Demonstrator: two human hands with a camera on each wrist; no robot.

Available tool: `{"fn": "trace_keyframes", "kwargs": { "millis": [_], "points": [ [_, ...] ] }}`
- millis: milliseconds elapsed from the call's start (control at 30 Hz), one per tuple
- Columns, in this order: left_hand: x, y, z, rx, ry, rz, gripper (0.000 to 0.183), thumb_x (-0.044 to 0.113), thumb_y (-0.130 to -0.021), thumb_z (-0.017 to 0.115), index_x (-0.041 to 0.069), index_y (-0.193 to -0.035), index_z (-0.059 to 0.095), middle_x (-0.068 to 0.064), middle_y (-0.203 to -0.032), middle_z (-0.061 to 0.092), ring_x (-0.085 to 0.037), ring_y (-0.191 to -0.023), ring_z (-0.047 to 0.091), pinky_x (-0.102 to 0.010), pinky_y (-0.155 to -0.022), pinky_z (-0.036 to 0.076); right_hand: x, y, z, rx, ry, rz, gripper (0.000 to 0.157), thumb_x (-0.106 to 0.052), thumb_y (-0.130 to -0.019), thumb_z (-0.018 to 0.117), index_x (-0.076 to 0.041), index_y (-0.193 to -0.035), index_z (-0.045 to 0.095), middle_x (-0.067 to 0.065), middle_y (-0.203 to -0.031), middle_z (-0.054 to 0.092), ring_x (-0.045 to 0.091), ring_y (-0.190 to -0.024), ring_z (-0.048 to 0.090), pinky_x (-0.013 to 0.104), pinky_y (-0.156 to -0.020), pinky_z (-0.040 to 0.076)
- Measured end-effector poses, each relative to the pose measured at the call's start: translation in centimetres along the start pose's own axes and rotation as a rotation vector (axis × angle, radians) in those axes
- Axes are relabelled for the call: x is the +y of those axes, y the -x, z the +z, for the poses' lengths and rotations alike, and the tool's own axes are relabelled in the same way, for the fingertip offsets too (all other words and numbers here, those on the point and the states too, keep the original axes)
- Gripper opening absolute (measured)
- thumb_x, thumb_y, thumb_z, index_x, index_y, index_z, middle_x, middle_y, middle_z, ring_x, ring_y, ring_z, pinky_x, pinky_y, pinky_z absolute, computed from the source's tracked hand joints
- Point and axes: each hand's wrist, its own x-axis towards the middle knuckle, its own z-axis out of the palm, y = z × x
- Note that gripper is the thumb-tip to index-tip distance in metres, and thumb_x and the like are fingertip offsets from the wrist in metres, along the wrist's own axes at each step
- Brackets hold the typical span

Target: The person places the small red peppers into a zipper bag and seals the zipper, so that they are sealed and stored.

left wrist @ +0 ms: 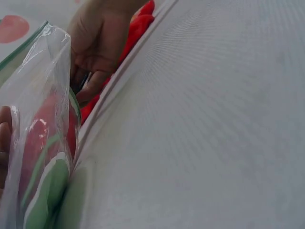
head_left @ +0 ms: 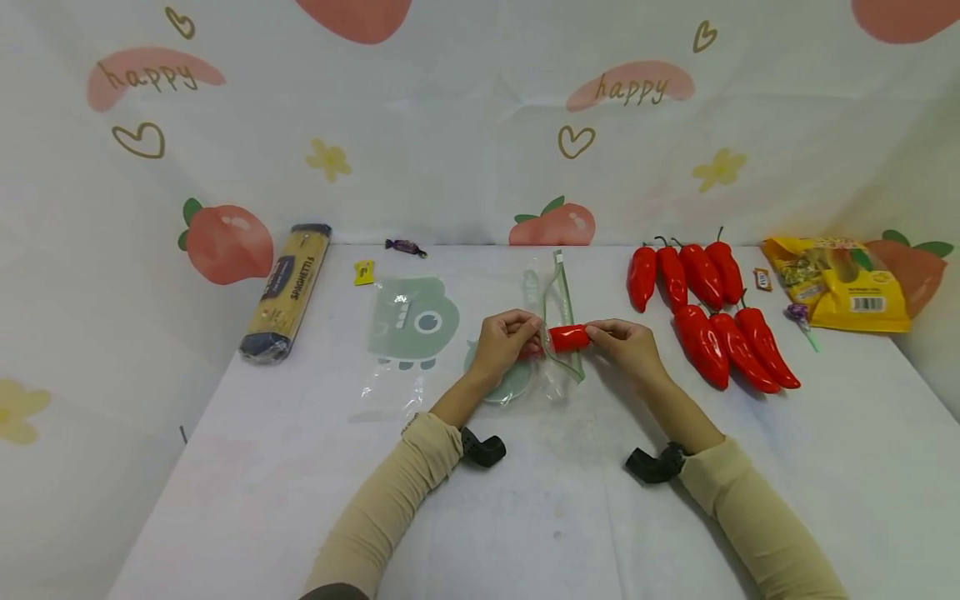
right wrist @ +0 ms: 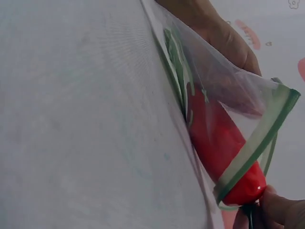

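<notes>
A clear zip bag (head_left: pixel 560 287) with a green-edged mouth lies on the white table, its mouth toward the right. My left hand (head_left: pixel 498 342) grips the bag near its mouth. A glossy red chili pepper (head_left: pixel 568 337) lies partway through that mouth. In the right wrist view, most of the pepper (right wrist: pixel 219 138) shows inside the clear plastic. My right hand (head_left: pixel 628 346) pinches the pepper's stem end, just outside the green edge. In the left wrist view, the bag (left wrist: pixel 50 71) partly covers the pepper and the left fingers.
Several red chili peppers (head_left: pixel 701 337) lie to the right, beside a small candy (head_left: pixel 762 279), a lollipop (head_left: pixel 799 314) and a yellow snack bag (head_left: pixel 862 292). A green-printed clear bag (head_left: pixel 412 321), a yellow candy (head_left: pixel 364 272), a purple candy (head_left: pixel 406 247) and spaghetti (head_left: pixel 288 292) lie left.
</notes>
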Motion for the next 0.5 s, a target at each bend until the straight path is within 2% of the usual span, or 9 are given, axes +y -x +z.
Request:
{"fn": "trace_keyframes", "kwargs": {
  "millis": [100, 200, 367, 500],
  "points": [
    [0.1, 0.0, -0.1, -0.004, 0.007, 0.017, 0.022, 0.000, -0.089, 0.056, -0.020, -0.095, 0.055, 0.008, -0.063, 0.061, -0.004, -0.058, 0.060, -0.016, -0.057, 0.053, -0.1, -0.1, 0.5, 0.021, 0.055, -0.084, 0.053, -0.044, -0.082, 0.063, -0.004, -0.118, 0.061, 0.002, -0.108, 0.064, 0.013, -0.095, 0.052, 0.014, -0.076, 0.048],
    [0.1, -0.1, -0.1, -0.012, 0.021, 0.022, 0.022, 0.001, -0.089, 0.055, -0.021, -0.096, 0.055, 0.009, -0.063, 0.062, -0.003, -0.058, 0.060, -0.016, -0.057, 0.053, -0.3, 0.0, 1.0, 0.021, 0.083, -0.125, 0.050, -0.041, -0.082, 0.064, -0.003, -0.114, 0.063, 0.009, -0.111, 0.065, 0.013, -0.092, 0.053, 0.015, -0.075, 0.049],
    [0.1, 0.0, 0.0, -0.032, 0.034, 0.017, 0.023, 0.001, -0.090, 0.054, -0.021, -0.097, 0.053, 0.009, -0.063, 0.062, -0.003, -0.059, 0.060, -0.016, -0.056, 0.053, -0.4, 0.2, 1.4, -0.039, 0.137, -0.140, 0.045, -0.039, -0.083, 0.064, -0.005, -0.112, 0.065, 0.013, -0.114, 0.065, 0.014, -0.095, 0.055, 0.014, -0.074, 0.049],
    [-0.1, 0.0, 0.0, -0.046, 0.040, -0.006, 0.023, 0.000, -0.089, 0.054, -0.021, -0.097, 0.053, 0.008, -0.063, 0.062, -0.003, -0.058, 0.060, -0.016, -0.056, 0.052, -0.2, 0.4, 0.2, -0.024, 0.117, -0.215, 0.045, -0.039, -0.087, 0.059, -0.007, -0.119, 0.061, 0.013, -0.120, 0.061, 0.008, -0.098, 0.055, 0.011, -0.079, 0.048]
  ]
}}
